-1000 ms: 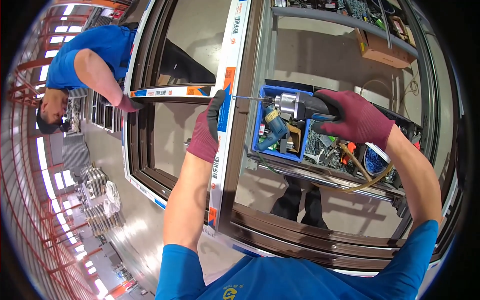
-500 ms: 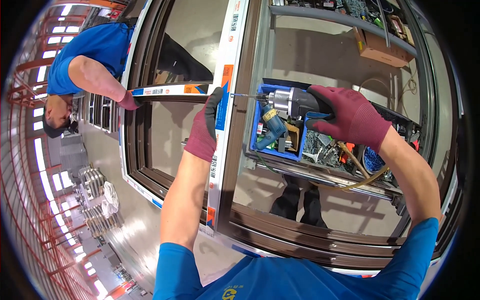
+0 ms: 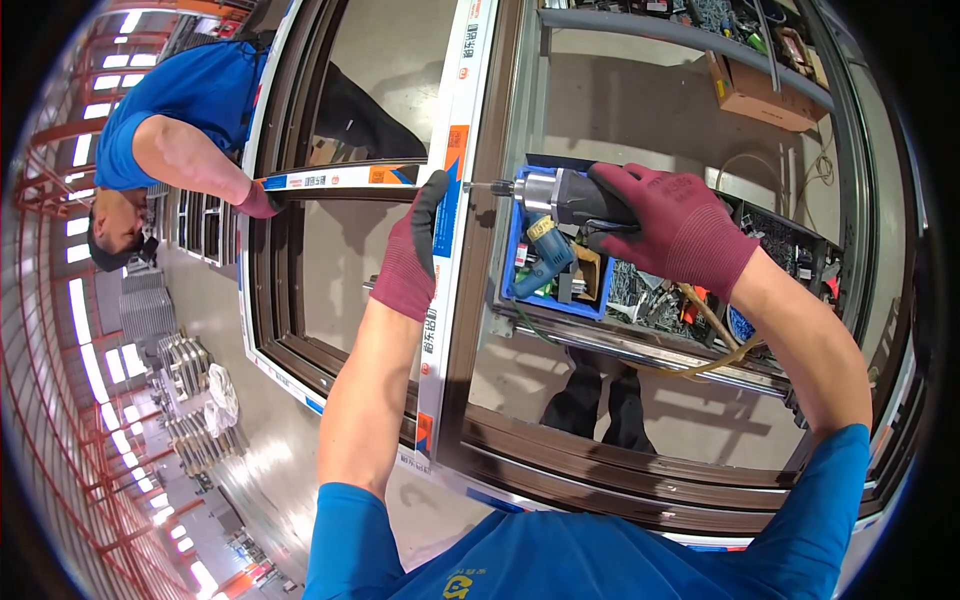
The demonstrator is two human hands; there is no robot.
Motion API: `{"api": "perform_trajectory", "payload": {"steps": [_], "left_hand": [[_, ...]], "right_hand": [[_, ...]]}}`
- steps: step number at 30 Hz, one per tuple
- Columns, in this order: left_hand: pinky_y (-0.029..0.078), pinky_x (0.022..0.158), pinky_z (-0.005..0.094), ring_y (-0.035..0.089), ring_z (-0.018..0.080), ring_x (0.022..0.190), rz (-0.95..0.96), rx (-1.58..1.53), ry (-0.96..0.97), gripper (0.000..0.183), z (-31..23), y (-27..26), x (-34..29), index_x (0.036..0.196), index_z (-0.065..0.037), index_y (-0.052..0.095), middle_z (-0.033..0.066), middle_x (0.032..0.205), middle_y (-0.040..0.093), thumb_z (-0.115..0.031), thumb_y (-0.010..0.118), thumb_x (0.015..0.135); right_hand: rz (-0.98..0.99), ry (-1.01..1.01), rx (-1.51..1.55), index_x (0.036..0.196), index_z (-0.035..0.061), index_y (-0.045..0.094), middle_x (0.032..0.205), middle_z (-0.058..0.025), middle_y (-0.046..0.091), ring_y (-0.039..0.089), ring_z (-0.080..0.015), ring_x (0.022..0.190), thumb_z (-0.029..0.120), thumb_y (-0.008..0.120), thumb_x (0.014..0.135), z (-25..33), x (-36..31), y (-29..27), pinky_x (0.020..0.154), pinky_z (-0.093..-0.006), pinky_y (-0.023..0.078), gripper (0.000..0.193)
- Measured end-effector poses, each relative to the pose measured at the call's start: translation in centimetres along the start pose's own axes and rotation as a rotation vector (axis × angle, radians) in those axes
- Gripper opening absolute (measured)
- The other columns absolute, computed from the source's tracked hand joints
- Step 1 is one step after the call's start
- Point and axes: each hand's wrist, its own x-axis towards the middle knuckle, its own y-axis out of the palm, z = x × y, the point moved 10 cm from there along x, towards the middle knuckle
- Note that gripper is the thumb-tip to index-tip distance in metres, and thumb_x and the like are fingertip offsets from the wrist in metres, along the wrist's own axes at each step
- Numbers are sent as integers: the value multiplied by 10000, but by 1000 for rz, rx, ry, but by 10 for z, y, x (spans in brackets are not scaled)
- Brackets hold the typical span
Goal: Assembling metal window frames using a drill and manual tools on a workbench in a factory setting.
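Note:
My right hand, in a maroon and black glove, is closed round a power drill held level and pointing left. Its thin bit reaches the side of a brown metal window frame, where the frame's upright bar carries white protective film. In a matching glove, my left hand grips that bar from its left side, just below where a filmed crossbar joins it. The fingers under the bar are hidden.
Below the drill, a blue bin holds a second, teal drill. Beside it lies a tray of loose screws and a hammer-like wooden handle. A cardboard box sits far right. At left, a co-worker's gloved hand touches the crossbar's end.
My right hand and the drill have moved left, so less of the bit shows between chuck and frame. My left hand stays at nearly the same spot.

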Motion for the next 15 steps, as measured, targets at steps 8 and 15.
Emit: {"api": "perform_trajectory", "payload": {"steps": [8,15], "left_hand": [[601,610,278,726,153,724,-128,123,-44,315,3,-48,11,1081,-109,740,39,890,755,-404,768,974],[546,935,352,711,238,1006,-532,379,249,536,-34,-162,-36,1352,31,607,178,1210,737,-423,580,1067]], "right_hand": [[-78,-58,96,1425,54,562,1201,-223,704,690,-443,1065,318,877,792,-10,-5,-2,923,-488,564,754],[-29,119,252,1416,18,600,1202,-231,717,707,-378,1131,185,906,741,-39,-45,-18,1007,-431,537,760]]}}
